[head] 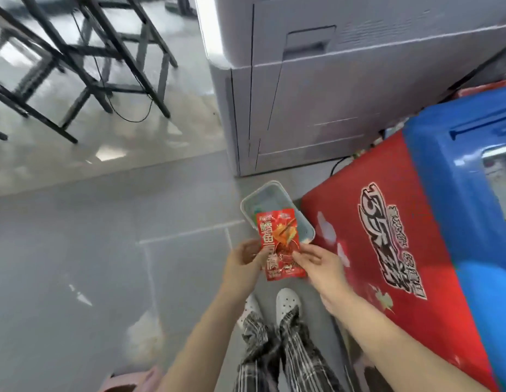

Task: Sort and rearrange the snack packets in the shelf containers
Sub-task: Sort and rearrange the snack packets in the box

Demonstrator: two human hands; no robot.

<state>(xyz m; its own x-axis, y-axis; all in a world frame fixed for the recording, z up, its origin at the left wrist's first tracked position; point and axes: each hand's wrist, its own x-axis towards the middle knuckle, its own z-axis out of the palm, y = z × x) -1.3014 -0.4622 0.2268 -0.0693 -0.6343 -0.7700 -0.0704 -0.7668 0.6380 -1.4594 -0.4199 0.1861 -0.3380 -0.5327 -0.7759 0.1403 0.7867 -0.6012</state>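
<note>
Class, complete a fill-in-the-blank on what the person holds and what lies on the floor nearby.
1. Both hands pinch one ____ snack packet.
2. The pale container sits on the ____.
3. The left hand and right hand hold the packet ____ the container.

Missing words: red; floor; above

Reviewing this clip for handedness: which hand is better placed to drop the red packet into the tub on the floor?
Right, probably. Both hands pinch the packet, but the right hand sits on the tub's side, nearer its rim, while the left hand is farther out over bare floor.
</note>
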